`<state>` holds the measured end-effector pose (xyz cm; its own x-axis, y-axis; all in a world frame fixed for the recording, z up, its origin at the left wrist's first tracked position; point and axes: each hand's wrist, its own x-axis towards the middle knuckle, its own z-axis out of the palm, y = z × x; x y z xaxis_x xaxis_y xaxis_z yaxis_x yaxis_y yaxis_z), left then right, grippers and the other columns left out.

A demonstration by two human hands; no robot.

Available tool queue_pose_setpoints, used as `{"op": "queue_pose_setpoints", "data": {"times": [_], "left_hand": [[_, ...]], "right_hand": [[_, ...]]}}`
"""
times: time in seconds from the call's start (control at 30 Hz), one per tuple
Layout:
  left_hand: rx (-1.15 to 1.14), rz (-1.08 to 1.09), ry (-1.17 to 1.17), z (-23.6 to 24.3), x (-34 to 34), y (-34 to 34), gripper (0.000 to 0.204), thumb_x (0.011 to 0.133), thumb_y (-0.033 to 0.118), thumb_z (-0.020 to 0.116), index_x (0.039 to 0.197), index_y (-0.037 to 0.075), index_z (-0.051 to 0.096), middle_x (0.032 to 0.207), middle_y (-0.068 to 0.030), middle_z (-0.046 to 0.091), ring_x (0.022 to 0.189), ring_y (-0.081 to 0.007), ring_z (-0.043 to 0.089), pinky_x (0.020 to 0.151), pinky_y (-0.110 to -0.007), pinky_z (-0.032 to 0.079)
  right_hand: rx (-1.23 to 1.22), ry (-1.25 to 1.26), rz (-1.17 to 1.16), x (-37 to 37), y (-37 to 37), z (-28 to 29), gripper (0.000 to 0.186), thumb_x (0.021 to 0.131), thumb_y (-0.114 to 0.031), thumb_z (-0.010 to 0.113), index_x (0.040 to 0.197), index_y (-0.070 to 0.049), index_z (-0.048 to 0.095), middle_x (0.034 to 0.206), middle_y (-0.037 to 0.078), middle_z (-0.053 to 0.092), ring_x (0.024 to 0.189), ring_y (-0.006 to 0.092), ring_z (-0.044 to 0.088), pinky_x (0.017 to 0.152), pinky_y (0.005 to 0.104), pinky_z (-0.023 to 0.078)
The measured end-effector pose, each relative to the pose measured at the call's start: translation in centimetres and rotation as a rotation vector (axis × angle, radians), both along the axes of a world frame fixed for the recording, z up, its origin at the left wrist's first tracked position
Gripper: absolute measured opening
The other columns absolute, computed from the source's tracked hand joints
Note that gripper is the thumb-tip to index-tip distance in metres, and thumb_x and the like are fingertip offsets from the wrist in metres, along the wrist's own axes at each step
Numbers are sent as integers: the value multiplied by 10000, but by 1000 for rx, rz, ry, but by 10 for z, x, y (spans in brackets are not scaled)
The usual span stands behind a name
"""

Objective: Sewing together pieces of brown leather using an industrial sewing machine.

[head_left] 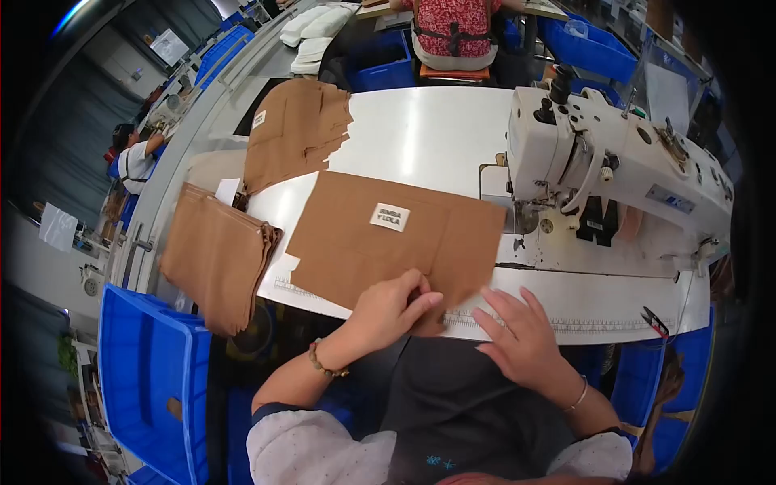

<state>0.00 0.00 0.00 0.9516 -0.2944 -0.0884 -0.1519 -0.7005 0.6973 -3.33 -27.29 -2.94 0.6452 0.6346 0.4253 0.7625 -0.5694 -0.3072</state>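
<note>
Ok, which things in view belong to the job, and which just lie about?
Likely job:
brown panel, at left hand
sewing machine
near brown stack
far brown stack

Apparently lying about:
snips
white bundles
left blue bin

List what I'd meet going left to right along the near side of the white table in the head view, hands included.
Stack of brown cloth → single brown cloth piece with a white label, left hand over its near edge → right hand → small snips.
</note>
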Motion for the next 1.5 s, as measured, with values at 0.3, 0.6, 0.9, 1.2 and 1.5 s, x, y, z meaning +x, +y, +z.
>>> {"op": "queue_pose_setpoints", "data": {"times": [0.3,0.6,0.9,1.2,1.5], "left_hand": [[580,709,-554,10,9,186,207,889,201,757,969,10,753,899,-150,745,775,-253,709,695,-366,537],[-219,792,-183,-17,-2,314,235,1018,223,649,1088,9,718,870,43,637,752,-59,540,674,-226,436],[-517,170,-36,49,58,116,114,1026,136,590,949,61,627,1535,-110,492,1280,-177,524,1035,-322,452],[248,-148,-399,5,111,-68,224,856,243,793,856,57,669,991,-75,683,971,-287,598,898,-432,458],[218,-445,-377,5,139,-87,252,799,180,839,829,19,647,778,-86,583,747,-265,554,734,-368,483]], "right_hand": [[-41,3,-39,23,7,-4,367,860,-328,753,1116,-68,714,1266,126,659,1233,315,585,1082,535,414],[53,77,-24,27,19,-1,466,852,-364,754,1195,-55,688,1381,167,588,1302,360,533,1113,558,380],[-44,99,-63,29,20,2,580,850,-427,743,1321,-102,650,1491,184,503,1396,368,446,1140,602,331],[31,10,-81,32,20,-25,462,850,-420,716,1185,-102,705,1295,157,624,1320,352,508,1109,604,361],[424,41,-55,31,21,-41,390,883,-262,645,1227,-78,651,1246,84,659,1187,260,612,1091,461,430]]}}
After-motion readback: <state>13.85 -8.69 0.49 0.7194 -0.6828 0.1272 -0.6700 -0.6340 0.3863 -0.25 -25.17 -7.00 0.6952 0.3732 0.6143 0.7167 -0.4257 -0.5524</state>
